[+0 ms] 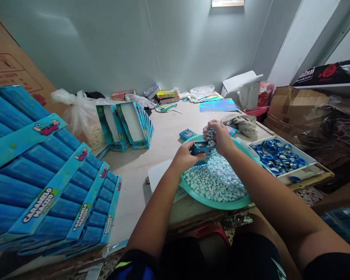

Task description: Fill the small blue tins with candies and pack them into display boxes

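Observation:
My left hand [184, 157] grips a small blue candy box [200, 148] above the left side of a turquoise basin [216, 205]. White and pale blue candies [221, 181] fill much of the basin. Just right of the box, my right hand [218, 136] is closed around a handful of candies [210, 137], some of them showing between the fingers. That handful sits close to the box's upper end. Another small blue box [188, 134] lies flat on the table behind the basin. A white flat device [160, 175] is partly under the basin's left side.
Filled blue display cartons [46, 186] are stacked at the left. Nested display trays [134, 126] stand behind them. A white tray of blue caps [280, 155] sits right of the basin, near grey gloves [240, 123]. Bags and packets line the wall; brown cartons [297, 109] are at the right.

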`<state>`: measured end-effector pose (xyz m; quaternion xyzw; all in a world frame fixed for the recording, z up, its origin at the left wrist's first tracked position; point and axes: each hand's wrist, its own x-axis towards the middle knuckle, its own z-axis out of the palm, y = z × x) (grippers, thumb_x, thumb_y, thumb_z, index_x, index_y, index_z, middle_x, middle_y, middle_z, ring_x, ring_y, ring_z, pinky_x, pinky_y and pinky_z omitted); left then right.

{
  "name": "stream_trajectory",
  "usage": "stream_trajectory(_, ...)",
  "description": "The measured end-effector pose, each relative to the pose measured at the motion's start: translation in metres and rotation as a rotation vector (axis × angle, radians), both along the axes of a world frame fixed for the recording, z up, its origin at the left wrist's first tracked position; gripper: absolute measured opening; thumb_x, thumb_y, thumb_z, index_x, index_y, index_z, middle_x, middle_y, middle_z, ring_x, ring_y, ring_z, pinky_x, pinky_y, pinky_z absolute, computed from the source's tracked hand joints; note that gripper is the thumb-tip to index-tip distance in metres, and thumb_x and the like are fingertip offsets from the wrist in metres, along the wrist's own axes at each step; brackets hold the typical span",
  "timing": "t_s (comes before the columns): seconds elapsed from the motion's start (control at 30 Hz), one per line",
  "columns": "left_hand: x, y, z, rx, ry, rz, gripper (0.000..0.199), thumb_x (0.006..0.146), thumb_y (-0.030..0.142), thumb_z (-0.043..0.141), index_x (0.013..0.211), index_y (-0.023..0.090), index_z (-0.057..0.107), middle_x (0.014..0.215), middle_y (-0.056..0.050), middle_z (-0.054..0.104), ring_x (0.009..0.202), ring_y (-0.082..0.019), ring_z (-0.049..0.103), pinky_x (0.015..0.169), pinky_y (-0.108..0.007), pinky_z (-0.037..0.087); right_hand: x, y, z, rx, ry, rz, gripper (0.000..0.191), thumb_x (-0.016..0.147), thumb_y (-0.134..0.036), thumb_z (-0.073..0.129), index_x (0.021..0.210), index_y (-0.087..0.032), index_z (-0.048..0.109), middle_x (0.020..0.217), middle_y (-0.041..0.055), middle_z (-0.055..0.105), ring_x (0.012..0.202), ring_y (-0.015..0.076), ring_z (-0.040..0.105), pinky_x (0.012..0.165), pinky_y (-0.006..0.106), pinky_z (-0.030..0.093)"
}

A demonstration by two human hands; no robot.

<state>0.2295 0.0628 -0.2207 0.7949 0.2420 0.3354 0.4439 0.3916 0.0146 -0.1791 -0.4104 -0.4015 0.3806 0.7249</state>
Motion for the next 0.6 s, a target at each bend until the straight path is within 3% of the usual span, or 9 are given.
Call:
stream_trajectory(0.23,-0.001,0.0014,-0.0003,-0.013,-0.021,0.016,0.053,0.074,0.033,0.086,0.123,0.018,0.073,0.113,-0.01,0.076,0.104,-0.032,0.07,0.095,-0.043,0.057,-0.0001,-0.0012,-0.0001,0.001,-0.019,0.024,0.031,0.074,-0.048,0.067,0.076,-0.022,0.051,0.077,-0.0026,0.058,0.062,0.011,0.056,0.058,0.023,0.048)
stream_trajectory(0.4,-0.0011,0.0027,0.0008,-0.209,-0.098,-0.041,0.056,0.07,0.04,0.089,0.118,0.015,0.074,0.111,-0.011,0.076,0.104,-0.032,0.07,0.092,-0.043,0.058,-0.0013,-0.0013,0.0016,0.003,-0.006,0.023,0.03,0.071,-0.046,0.068,0.076,-0.021,0.052,0.078,-0.0025,0.059,0.064,0.0111,0.056,0.06,0.023,0.048)
stream_trajectory(0.6,-0.0007,0.0048,-0.0017,-0.133,-0.075,-0.032,0.056,0.073,0.039,0.087,0.122,0.016,0.072,0.115,-0.011,0.075,0.108,-0.032,0.069,0.096,-0.043,0.057,-0.0038,-0.0002,0.0013,0.04,-0.005,0.03,0.029,0.071,-0.045,0.068,0.074,-0.021,0.052,0.076,-0.003,0.059,0.061,0.0106,0.056,0.059,0.023,0.047)
